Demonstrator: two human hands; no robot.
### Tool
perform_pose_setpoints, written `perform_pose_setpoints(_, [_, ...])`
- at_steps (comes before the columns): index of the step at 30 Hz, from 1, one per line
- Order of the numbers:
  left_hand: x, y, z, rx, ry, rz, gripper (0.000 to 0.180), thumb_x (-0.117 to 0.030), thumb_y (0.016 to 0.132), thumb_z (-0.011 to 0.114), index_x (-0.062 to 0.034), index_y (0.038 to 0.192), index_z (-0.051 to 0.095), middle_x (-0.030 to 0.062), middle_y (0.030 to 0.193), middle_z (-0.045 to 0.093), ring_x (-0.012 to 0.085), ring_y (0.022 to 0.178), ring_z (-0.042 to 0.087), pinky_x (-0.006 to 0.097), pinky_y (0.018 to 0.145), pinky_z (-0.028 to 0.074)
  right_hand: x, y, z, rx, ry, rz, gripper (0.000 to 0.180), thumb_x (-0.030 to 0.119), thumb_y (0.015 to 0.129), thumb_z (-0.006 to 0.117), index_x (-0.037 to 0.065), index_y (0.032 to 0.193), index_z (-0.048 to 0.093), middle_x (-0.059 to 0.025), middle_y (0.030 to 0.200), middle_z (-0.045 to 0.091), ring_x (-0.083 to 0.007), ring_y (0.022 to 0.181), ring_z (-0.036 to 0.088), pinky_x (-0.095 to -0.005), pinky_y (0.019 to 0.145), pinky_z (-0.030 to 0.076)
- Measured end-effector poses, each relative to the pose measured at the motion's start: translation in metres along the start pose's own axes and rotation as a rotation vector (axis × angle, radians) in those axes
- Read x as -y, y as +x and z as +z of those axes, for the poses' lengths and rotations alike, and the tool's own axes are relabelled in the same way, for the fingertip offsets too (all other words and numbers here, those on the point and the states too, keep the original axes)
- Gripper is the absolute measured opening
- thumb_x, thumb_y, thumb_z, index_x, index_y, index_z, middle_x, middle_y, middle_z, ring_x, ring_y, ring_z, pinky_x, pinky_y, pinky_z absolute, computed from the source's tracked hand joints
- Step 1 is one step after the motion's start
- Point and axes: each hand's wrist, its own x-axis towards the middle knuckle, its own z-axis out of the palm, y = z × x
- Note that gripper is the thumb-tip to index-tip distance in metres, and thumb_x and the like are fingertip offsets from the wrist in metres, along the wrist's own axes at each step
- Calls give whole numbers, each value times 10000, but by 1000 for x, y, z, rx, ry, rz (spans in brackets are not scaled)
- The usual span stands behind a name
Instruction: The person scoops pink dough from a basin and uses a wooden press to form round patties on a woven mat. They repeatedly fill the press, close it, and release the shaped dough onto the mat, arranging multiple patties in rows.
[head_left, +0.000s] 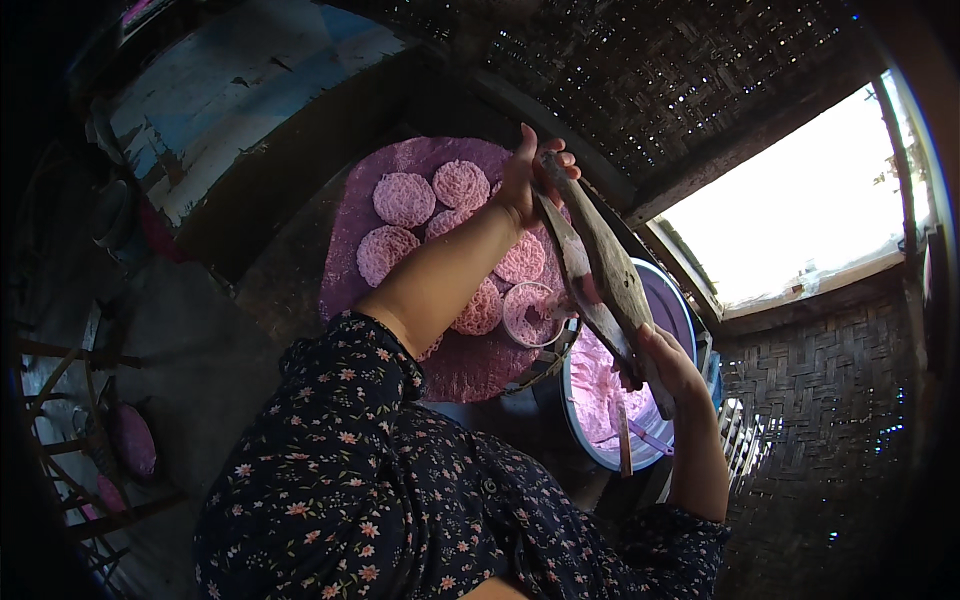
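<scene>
We grip the press (610, 265) at two o'clock, left hand (521, 185) curled round its top end at one, right hand (675, 368) its lower at four. Beneath, a ring (507, 328) holds strands (535, 318); rounds (403, 200) at eleven look finished, dough (597, 390) in the four-o'clock tub (668, 305) seemingly left unshaped.

Dark floral top (330, 490) with shortish sleeves.
Small pale-pink blossoms and thin leafy sprigs scatter over near-black cloth; a round dark button (489, 487) sits low centre of the frame. Beyond the cuffs (398, 352), left hand (522, 180) and right hand (675, 365) are bare.
</scene>
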Motion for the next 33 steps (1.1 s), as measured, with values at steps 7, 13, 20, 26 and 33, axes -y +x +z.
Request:
perform_pose_setpoints(7, [13,-22,-7,-131,156,-24,562,-660,864,370,-121,962,494,30,697,565,214,660,585,305,546,462,-10,-22,11,7,57,71,541,444,902,513,-33,1154,467,-101,769,600,-161,560,596,-267,489,496])
perform_pose_setpoints(13, [-8,-29,7,-138,211,21,596,-669,863,360,-97,985,471,41,680,533,212,665,539,322,636,455,-11,-10,31,22,127,18,510,403,875,582,-8,1163,492,-72,735,563,-131,544,558,-255,473,465])
perform_pose_setpoints(20, [-4,-23,5,-171,178,12,602,-671,865,351,-90,966,473,49,637,502,211,600,515,333,590,449,-4,-12,33,-117,-42,3,494,398,876,585,-21,1127,506,-63,732,563,-114,560,547,-239,483,459])
perform_pose_setpoints(26, [-5,-24,36,-221,408,-16,788,-753,826,223,-64,1122,463,96,833,574,249,774,563,392,711,467,1,-27,33,26,254,-10,588,449,858,594,-25,1180,459,-99,725,580,-147,492,562,-246,420,454])
perform_pose_setpoints(33, [-54,-67,99,192,1085,-209,717,-622,905,308,-23,1264,467,147,1306,516,249,1177,502,431,1033,309,18,-14,53,-22,424,-453,530,348,940,482,21,1326,323,-148,830,596,-194,588,613,-281,472,493])
